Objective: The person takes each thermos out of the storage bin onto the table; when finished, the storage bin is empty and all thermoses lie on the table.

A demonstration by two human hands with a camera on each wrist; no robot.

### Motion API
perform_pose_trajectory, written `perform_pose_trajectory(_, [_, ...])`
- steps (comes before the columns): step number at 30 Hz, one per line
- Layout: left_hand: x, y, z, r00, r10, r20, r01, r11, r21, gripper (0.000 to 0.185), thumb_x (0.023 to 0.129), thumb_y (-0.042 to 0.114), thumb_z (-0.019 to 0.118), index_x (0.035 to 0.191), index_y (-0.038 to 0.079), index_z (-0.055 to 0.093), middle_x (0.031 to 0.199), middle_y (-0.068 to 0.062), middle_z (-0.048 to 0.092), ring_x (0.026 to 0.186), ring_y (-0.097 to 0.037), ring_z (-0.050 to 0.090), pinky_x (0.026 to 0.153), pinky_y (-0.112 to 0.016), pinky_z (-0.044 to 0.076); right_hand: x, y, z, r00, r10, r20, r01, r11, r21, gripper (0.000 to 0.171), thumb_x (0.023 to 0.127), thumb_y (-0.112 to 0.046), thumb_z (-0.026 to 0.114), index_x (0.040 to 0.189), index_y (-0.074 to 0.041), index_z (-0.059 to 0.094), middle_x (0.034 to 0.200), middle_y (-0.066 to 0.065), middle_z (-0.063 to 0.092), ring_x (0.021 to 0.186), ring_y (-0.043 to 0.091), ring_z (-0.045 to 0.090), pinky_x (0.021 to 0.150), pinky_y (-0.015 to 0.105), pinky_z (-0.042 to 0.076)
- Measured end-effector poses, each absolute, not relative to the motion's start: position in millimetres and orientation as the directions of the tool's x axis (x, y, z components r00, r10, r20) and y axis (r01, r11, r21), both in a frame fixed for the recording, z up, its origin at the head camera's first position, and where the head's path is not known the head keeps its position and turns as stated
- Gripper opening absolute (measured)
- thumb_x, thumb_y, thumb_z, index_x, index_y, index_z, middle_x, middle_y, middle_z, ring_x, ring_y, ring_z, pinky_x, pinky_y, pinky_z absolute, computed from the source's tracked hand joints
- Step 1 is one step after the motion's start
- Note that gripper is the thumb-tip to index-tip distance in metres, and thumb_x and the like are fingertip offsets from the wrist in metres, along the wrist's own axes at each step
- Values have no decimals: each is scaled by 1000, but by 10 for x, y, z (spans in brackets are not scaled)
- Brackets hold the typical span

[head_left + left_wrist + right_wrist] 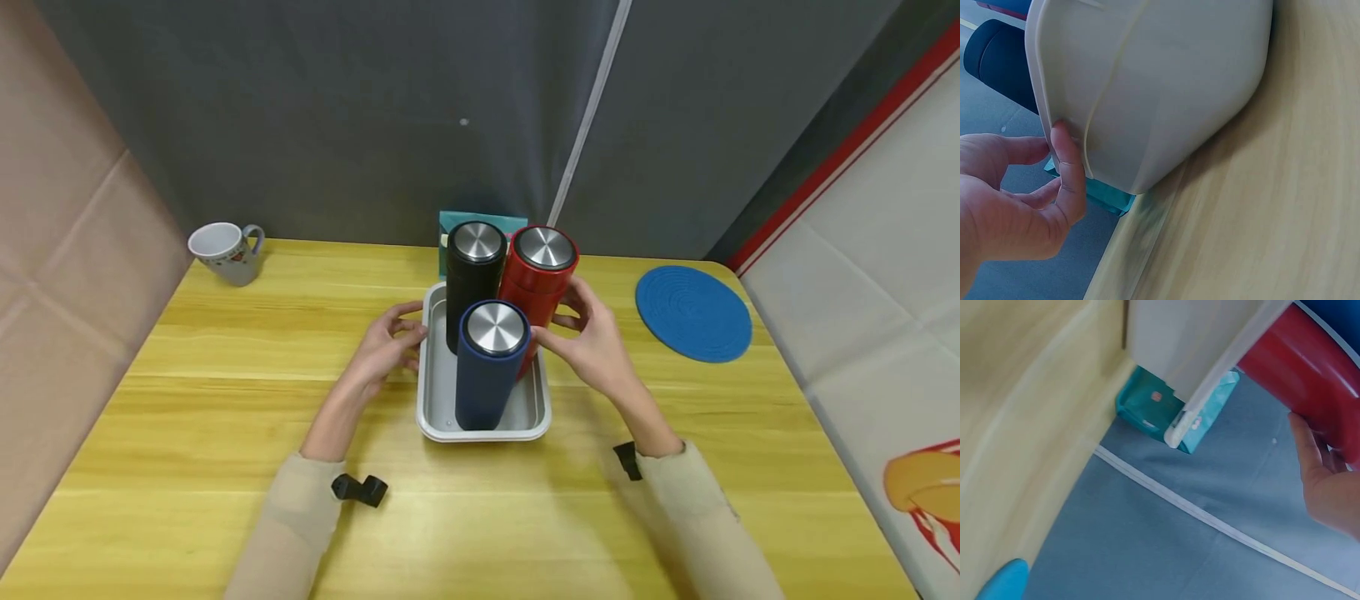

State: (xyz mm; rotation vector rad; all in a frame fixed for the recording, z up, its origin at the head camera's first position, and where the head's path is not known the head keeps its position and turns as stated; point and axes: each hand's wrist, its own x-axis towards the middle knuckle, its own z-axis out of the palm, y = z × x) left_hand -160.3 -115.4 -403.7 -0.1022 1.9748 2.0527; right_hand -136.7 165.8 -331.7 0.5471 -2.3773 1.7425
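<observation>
A grey-white rectangular tray holds three upright thermos flasks with brushed-metal lid tops. The black flask stands at the back left, the red flask at the back right, and the dark blue flask in front. My left hand pinches the tray's left rim; in the left wrist view, the fingers of that hand lie against its outer wall. My right hand grips the red flask from the right, thumb in front near the blue flask. The right wrist view shows fingers against the red flask.
Behind the tray stands a teal packet, partly hidden by the flasks. A patterned mug sits at the table's back left corner. At the right lies a round blue mat. A dark curtain hangs beyond the back edge.
</observation>
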Motion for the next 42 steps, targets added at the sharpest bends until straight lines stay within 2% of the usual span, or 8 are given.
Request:
perform_pose_trajectory(8, [-1599, -1128, -4022, -955, 166, -246, -252, -19, 968, 51, 97, 7, 56, 145, 7, 39, 111, -14, 52, 76, -18, 58, 58, -26, 56, -1280, 1668, -3114, -915, -138, 379, -404, 288, -869, 68, 77, 3, 78, 138, -1, 47, 127, 11, 59, 107, 17, 58, 84, 21, 55])
perform_pose_trajectory(16, [-1600, -1110, -4019, -955, 170, -244, -250, -16, 968, 50, 97, 7, 56, 144, 7, 39, 112, -14, 53, 75, -18, 59, 58, -26, 56, -1190, 1752, -2879, -893, -72, 443, -437, 368, -821, 64, 79, -2, 78, 136, -6, 51, 124, 4, 61, 106, 15, 60, 83, 20, 55])
perform_pose_trajectory(26, [-1592, -1114, -4025, -952, 170, -253, -258, -7, 966, 50, 97, 8, 57, 144, 9, 40, 114, -15, 53, 77, -19, 58, 59, -27, 57, -1196, 2007, -2804, -891, -19, 453, -420, 413, -808, 63, 81, -5, 78, 138, -12, 51, 124, 6, 60, 107, 15, 59, 83, 18, 54])
perform_pose_trajectory(33, [-1576, -1149, -4028, -954, 166, -250, -255, -6, 967, 51, 97, 8, 57, 144, 8, 39, 116, -16, 52, 75, -18, 58, 58, -26, 56, -1253, 2189, -2897, -897, 14, 441, -392, 434, -811, 63, 81, -5, 77, 138, -12, 51, 124, 4, 60, 107, 15, 59, 84, 16, 53])
perform_pose_trajectory(42, [-1572, -1161, -4017, -955, 156, -251, -256, -10, 967, 51, 96, 8, 58, 144, 10, 40, 115, -15, 53, 75, -18, 58, 57, -26, 56, -1360, 2303, -3229, -938, 7, 346, -303, 465, -832, 68, 81, -8, 78, 141, -8, 44, 129, 7, 56, 107, 10, 56, 85, 16, 52])
